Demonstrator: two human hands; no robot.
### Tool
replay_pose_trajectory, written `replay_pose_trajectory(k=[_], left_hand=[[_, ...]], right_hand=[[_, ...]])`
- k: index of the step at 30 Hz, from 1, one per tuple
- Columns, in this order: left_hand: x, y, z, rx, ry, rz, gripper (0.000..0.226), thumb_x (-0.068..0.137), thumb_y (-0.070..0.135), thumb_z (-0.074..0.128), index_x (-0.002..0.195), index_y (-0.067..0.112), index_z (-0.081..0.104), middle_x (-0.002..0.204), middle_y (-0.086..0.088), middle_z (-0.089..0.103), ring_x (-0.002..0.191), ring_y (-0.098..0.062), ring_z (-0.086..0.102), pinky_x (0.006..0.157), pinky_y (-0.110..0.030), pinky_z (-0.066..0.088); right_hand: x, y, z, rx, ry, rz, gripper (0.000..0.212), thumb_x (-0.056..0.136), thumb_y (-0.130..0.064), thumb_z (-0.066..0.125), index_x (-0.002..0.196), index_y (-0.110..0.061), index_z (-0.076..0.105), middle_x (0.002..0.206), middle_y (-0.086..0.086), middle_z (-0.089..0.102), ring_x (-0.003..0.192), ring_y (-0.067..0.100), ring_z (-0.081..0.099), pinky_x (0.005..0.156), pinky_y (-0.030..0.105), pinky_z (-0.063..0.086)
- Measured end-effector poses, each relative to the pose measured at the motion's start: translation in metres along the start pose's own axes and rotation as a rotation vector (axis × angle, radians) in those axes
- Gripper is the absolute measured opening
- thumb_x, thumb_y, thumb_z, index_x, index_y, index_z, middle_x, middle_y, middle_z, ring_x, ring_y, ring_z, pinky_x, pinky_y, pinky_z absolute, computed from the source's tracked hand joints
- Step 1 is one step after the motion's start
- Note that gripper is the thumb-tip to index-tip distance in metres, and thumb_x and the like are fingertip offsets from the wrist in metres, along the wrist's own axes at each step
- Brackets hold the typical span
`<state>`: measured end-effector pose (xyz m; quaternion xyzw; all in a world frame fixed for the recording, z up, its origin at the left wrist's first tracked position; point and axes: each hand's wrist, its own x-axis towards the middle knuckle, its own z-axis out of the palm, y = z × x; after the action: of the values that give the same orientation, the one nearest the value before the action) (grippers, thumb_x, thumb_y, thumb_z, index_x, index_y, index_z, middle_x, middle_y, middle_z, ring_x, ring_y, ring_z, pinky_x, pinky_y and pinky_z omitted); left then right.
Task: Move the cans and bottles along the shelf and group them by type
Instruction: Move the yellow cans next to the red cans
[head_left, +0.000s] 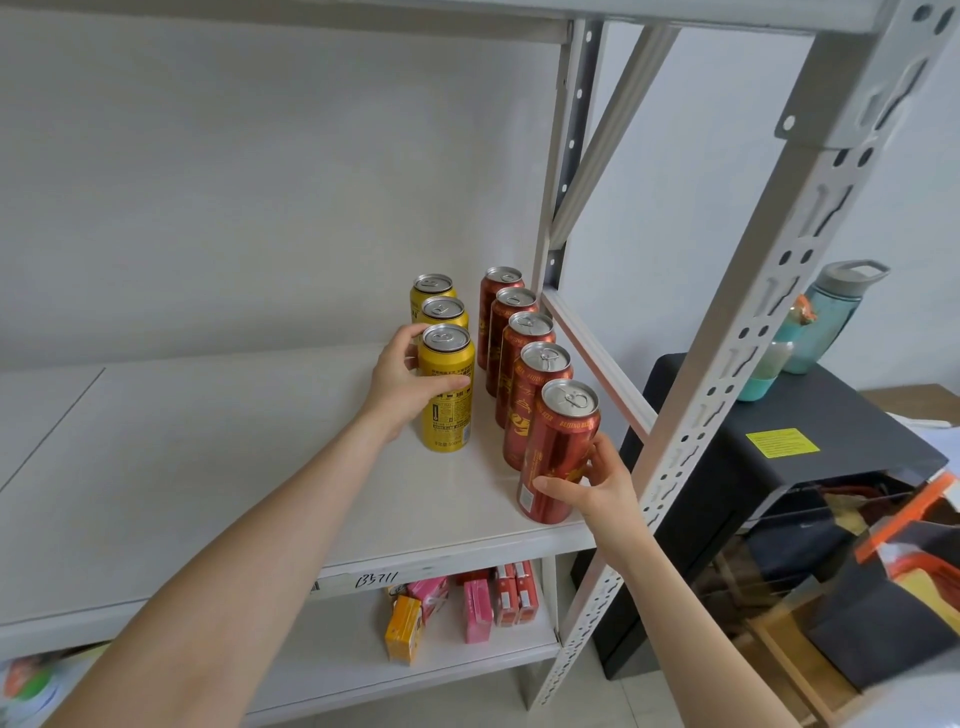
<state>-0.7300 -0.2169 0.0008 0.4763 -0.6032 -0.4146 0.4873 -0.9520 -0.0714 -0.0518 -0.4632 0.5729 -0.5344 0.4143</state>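
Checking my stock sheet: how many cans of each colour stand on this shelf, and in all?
Yellow cans: 3, front one held by the left hand
Red cans: 5, front one held by the right hand
Total: 8

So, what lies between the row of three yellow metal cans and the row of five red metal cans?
Only a bare strip of the white shelf board; the head view shows nothing standing there.
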Motion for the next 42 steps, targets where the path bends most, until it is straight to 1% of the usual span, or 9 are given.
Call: replay_pose_trajectory(k=[4,13,16,19,22,28,34,37,42], left_hand=[[0.0,-0.003,-0.001,0.008,-0.002,0.01,0.075,0.06,0.016,0.093,0.122,0.033,0.054,0.11,0.012,0.061,0.104,-0.006,0.059,0.077,-0.025,0.049],[-0.003,-0.009,-0.001,0.05,-0.004,0.022,0.078,0.062,0.025,0.092,0.129,0.033,0.052,0.115,0.01,0.062,0.111,-0.016,0.06,0.09,-0.037,0.053],[-0.005,-0.008,-0.002,0.077,-0.001,0.035,0.078,0.064,0.027,0.091,0.131,0.034,0.051,0.111,0.016,0.061,0.108,-0.011,0.06,0.088,-0.032,0.052],[-0.009,-0.007,-0.003,0.111,-0.004,0.05,0.079,0.066,0.027,0.09,0.134,0.033,0.05,0.109,0.019,0.06,0.102,-0.001,0.058,0.08,-0.021,0.048],[-0.014,-0.009,-0.007,0.164,-0.009,0.06,0.082,0.07,0.028,0.088,0.14,0.031,0.046,0.117,0.01,0.059,0.105,-0.009,0.058,0.083,-0.021,0.045],[-0.03,-0.012,-0.028,0.381,0.017,0.072,0.077,0.083,0.039,0.076,0.149,0.024,0.038,0.139,-0.009,0.051,0.124,-0.02,0.051,0.096,-0.029,0.04],[-0.066,-0.013,-0.056,0.577,0.03,0.103,0.067,0.09,0.034,0.068,0.148,0.015,0.039,0.14,-0.015,0.05,0.131,-0.028,0.046,0.105,-0.038,0.037],[-0.095,-0.012,-0.073,0.695,0.028,0.119,0.065,0.092,0.034,0.066,0.148,0.015,0.039,0.142,-0.014,0.048,0.13,-0.033,0.043,0.104,-0.043,0.038],[-0.151,-0.017,-0.118,1.02,0.044,0.278,0.061,0.09,0.03,0.069,0.142,0.007,0.047,0.142,-0.021,0.05,0.131,-0.041,0.044,0.106,-0.053,0.038]], right_hand=[[-0.001,0.0,0.0,0.006,-0.002,0.007,0.079,0.044,-0.043,0.087,0.116,-0.04,0.054,0.109,-0.017,0.068,0.105,0.006,0.062,0.079,0.024,0.048],[-0.002,0.001,0.001,-0.039,0.045,0.001,0.068,0.052,-0.036,0.087,0.112,-0.039,0.054,0.113,-0.013,0.066,0.107,0.009,0.062,0.078,0.023,0.048],[-0.003,0.004,0.002,-0.081,0.081,-0.005,0.065,0.06,-0.035,0.09,0.113,-0.039,0.052,0.113,-0.015,0.063,0.107,0.006,0.059,0.077,0.022,0.046],[-0.005,0.007,0.005,-0.128,0.136,-0.016,0.061,0.065,-0.035,0.089,0.113,-0.041,0.051,0.112,-0.019,0.061,0.106,0.003,0.058,0.074,0.019,0.044],[-0.01,0.008,0.006,-0.178,0.181,-0.039,0.06,0.065,-0.039,0.088,0.112,-0.043,0.05,0.11,-0.022,0.06,0.103,0.0,0.058,0.075,0.02,0.045],[-0.023,0.008,0.006,-0.267,0.257,-0.073,0.078,0.068,-0.044,0.085,0.134,-0.03,0.044,0.125,-0.011,0.057,0.112,0.01,0.055,0.088,0.031,0.045],[-0.046,0.0,0.017,-0.388,0.338,-0.085,0.088,0.069,-0.05,0.083,0.14,-0.031,0.036,0.137,-0.006,0.052,0.121,0.012,0.051,0.097,0.041,0.047],[-0.065,-0.004,0.028,-0.509,0.394,-0.134,0.09,0.071,-0.057,0.078,0.143,-0.029,0.032,0.143,-0.003,0.047,0.128,0.016,0.046,0.102,0.042,0.04],[-0.097,-0.015,0.06,-0.83,0.394,-0.219,0.09,0.078,-0.05,0.073,0.151,-0.022,0.027,0.155,0.003,0.034,0.141,0.026,0.031,0.113,0.051,0.025]])
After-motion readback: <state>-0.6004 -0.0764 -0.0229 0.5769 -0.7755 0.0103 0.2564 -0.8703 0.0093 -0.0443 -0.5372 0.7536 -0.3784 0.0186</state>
